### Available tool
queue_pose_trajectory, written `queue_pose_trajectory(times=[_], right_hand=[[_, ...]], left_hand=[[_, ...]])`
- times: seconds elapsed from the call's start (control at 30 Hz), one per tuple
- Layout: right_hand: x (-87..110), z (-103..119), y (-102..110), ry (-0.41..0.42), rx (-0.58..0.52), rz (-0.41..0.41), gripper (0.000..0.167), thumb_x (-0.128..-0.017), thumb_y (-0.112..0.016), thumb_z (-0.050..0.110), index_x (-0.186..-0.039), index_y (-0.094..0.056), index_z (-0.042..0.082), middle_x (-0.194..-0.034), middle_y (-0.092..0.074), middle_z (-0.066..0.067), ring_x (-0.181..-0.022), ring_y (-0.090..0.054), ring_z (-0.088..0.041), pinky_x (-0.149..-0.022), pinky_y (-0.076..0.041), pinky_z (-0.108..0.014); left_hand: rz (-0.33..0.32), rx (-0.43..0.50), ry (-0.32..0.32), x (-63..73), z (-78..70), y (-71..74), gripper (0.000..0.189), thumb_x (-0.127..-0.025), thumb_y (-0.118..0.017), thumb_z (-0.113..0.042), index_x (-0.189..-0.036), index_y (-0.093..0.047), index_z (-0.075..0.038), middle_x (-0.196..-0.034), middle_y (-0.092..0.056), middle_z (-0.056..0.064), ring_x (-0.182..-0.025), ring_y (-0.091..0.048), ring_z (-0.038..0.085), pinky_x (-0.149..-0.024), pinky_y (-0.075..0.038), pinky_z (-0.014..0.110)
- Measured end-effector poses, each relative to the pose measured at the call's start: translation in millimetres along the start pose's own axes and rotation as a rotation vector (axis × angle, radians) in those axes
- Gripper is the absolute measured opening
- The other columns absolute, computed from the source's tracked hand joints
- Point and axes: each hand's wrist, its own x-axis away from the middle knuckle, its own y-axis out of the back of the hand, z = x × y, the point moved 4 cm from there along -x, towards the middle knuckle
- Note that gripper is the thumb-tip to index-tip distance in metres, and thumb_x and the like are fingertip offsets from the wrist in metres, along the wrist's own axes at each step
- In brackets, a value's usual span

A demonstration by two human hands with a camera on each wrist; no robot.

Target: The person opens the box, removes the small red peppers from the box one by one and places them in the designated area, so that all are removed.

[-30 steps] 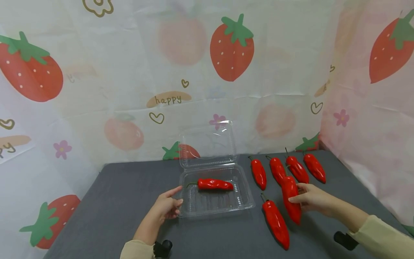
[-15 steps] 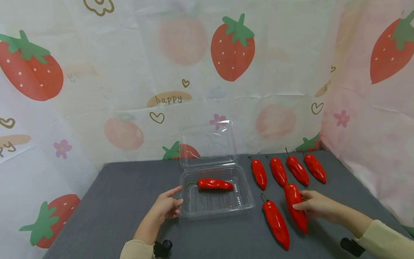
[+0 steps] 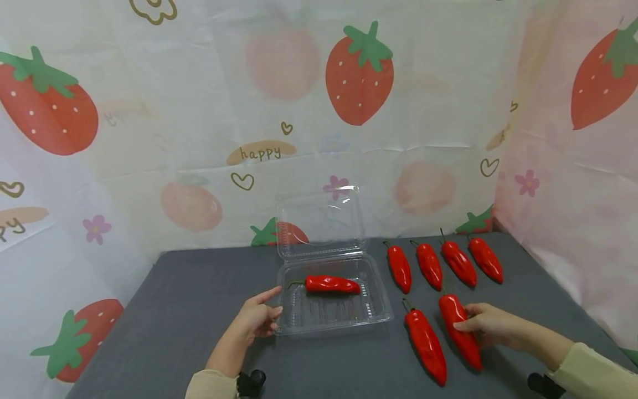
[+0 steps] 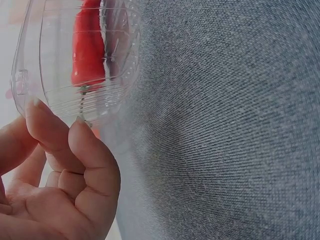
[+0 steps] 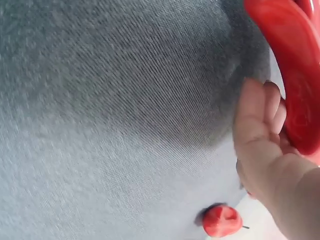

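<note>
My left hand (image 3: 254, 320) holds the left edge of a clear plastic clamshell box (image 3: 319, 324), fingertips at its rim in the left wrist view. The box's lid (image 3: 319, 221) stands up at the back. One wrinkled red chili pepper (image 3: 331, 284) lies crosswise inside, its green stem to the left. To the right, my right hand (image 3: 493, 327) grips a glossy red chili pepper (image 3: 457, 324), thumb on top; the far fingers are hidden in the head view. Whether this pepper touches the cloth I cannot tell. Another red pepper (image 3: 426, 346) lies just left of it.
Several more red peppers stand in a row at the back right, from the leftmost pepper (image 3: 399, 269) to the rightmost pepper (image 3: 485, 259). Grey cloth (image 3: 199, 310) covers the table. A strawberry-print curtain (image 3: 319, 127) hangs behind and at both sides.
My right hand has moved the gripped pepper toward me and a little right, away from the back row. The left hand, the box and the other peppers have stayed put.
</note>
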Motion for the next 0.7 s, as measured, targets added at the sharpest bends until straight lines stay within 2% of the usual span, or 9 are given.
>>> queue_pose_trajectory(times=[0.1,0.37,0.7], right_hand=[[-1.3,-5,-1,-0.019,0.003,-0.008,0.069,-0.096,-0.058,0.017,-0.132,-0.023,-0.029,-0.118,-0.055,-0.024,-0.105,-0.056,-0.031,-0.089,-0.048,-0.053],[-2.7,-14,-1,0.002,0.009,-0.004,0.047,-0.097,-0.056,0.015,-0.122,-0.045,-0.023,-0.098,-0.063,-0.007,-0.091,-0.060,-0.022,-0.084,-0.051,-0.052],[-4.0,-15,1,0.022,0.035,-0.009,0.047,-0.098,-0.056,0.020,-0.121,-0.048,-0.020,-0.095,-0.063,-0.005,-0.087,-0.060,-0.019,-0.082,-0.052,-0.048]], left_hand=[[0.000,0.001,0.001,0.0,0.0,-0.4,0.052,-0.092,-0.056,0.005,-0.143,-0.047,-0.003,-0.064,-0.050,0.003,-0.044,-0.047,0.009,-0.047,-0.042,0.025],[-0.005,-0.002,0.000,0.2,-0.2,-0.3,0.052,-0.092,-0.056,0.004,-0.143,-0.047,-0.003,-0.065,-0.050,0.003,-0.044,-0.047,0.009,-0.047,-0.042,0.025],[-0.002,0.007,-0.005,-0.2,0.3,-0.2,0.052,-0.092,-0.056,0.005,-0.143,-0.047,-0.003,-0.065,-0.050,0.002,-0.044,-0.045,0.009,-0.047,-0.042,0.025]])
